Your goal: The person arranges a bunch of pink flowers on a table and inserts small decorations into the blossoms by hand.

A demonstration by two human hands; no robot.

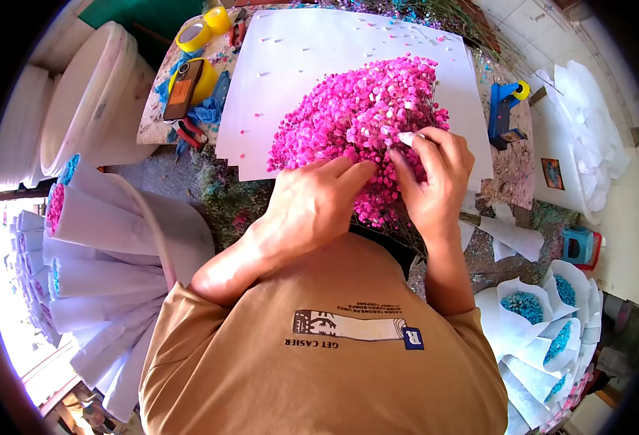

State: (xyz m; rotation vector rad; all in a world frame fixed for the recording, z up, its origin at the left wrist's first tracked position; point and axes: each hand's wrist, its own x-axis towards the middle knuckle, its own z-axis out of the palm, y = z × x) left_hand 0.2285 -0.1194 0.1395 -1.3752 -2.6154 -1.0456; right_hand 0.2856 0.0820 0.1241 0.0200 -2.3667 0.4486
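A large bunch of small pink flowers (pixel 363 109) lies over white paper sheets (pixel 261 94) on the table. My left hand (pixel 316 196) rests at the near edge of the blossoms, its fingers bent in among them, so what they hold is hidden. On the right side of the bunch is my right hand (pixel 435 170), thumb and forefinger apart and curved around some blossoms. A small whitish piece shows at its forefinger tip. Thin stems come out below, near my right wrist.
Yellow tape rolls (pixel 193 35), a phone (pixel 183 88) and red-handled pliers (pixel 189 134) lie at the table's left. A blue tape dispenser (pixel 503 109) stands right. Wrapped bouquets (pixel 109 217) fill the lower left; blue-flower bouquets (pixel 522 308) stand lower right.
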